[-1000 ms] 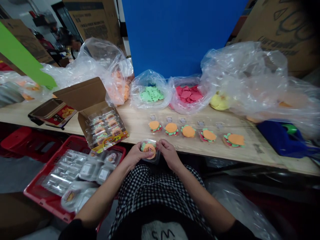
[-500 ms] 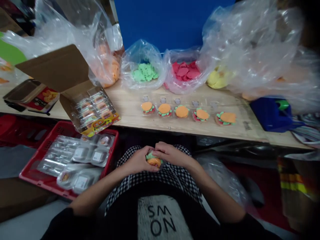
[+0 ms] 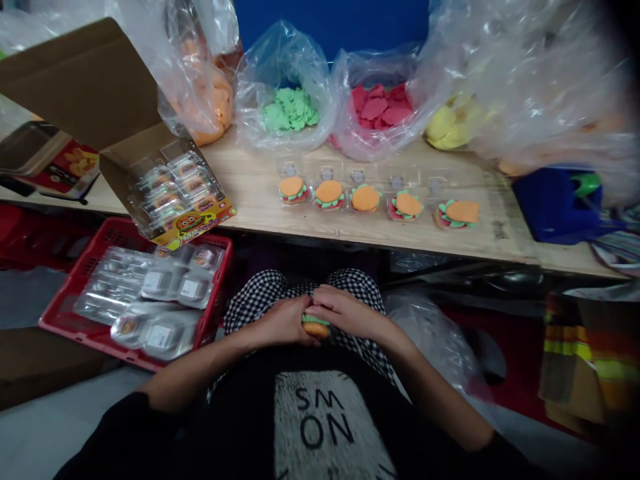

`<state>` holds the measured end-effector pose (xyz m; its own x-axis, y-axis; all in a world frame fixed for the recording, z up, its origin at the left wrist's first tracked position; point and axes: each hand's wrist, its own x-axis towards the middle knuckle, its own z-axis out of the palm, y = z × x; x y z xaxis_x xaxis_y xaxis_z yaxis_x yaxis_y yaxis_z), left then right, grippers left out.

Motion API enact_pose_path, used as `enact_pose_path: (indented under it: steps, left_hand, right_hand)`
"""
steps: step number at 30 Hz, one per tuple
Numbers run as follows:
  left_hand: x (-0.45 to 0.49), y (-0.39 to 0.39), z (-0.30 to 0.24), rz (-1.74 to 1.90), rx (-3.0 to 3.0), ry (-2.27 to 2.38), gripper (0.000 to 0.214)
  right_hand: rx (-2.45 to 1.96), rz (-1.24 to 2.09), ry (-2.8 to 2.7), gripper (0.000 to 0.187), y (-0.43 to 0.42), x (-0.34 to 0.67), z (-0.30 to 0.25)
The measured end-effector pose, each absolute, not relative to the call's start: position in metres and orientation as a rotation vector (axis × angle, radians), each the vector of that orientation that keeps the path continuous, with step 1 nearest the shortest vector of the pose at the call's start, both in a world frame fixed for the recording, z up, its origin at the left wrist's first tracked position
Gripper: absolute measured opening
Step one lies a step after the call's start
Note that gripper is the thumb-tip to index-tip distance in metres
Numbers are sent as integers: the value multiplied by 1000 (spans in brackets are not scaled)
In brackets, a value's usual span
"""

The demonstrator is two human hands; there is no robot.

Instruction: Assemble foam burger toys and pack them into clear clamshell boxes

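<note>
A toy burger (image 3: 316, 327) with an orange bun and a green layer is held low over my lap. My left hand (image 3: 289, 321) curls round its left side, while my right hand (image 3: 346, 311) closes over it from the right and top. The fingers of both hands meet and cover much of it. On the wooden table (image 3: 250, 200) ahead, several toy burgers (image 3: 329, 194) stand in a row, in small clear plastic cases with their lids folded back.
Behind the row stand plastic bags of green pieces (image 3: 291, 110), red pieces (image 3: 379, 107) and yellow pieces (image 3: 455, 123). An open display box (image 3: 195, 230) with packed burgers juts over a red crate (image 3: 225, 267) of clear packs. A blue bin (image 3: 555, 207) is at right.
The view has tilted, so the table sits higher in the picture. Both hands remain on the toy burger, which now shows less of its green layer between the fingers.
</note>
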<state>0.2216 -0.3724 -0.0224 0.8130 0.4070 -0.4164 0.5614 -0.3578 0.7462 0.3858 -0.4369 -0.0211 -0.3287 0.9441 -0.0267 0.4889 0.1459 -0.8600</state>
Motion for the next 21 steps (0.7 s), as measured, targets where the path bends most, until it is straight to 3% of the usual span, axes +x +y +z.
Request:
enact_pose_path:
  steps: [6, 11, 18, 21]
  left_hand:
    - [224, -382, -37, -30, 1484, 808, 66]
    - [233, -372, -48, 175, 1068, 924, 53]
    - [251, -350, -15, -197, 1935, 704, 49]
    - [251, -362, -17, -193, 1952, 651, 51]
  right_hand:
    - [-1420, 1138, -1438, 34, -460, 383, -50]
    - [-1517, 1091, -925, 34, -478, 380, -75]
    - [-1600, 1036, -1638, 23, -459, 405, -41]
    - [-1505, 1127, -1866, 25, -459, 408, -34]
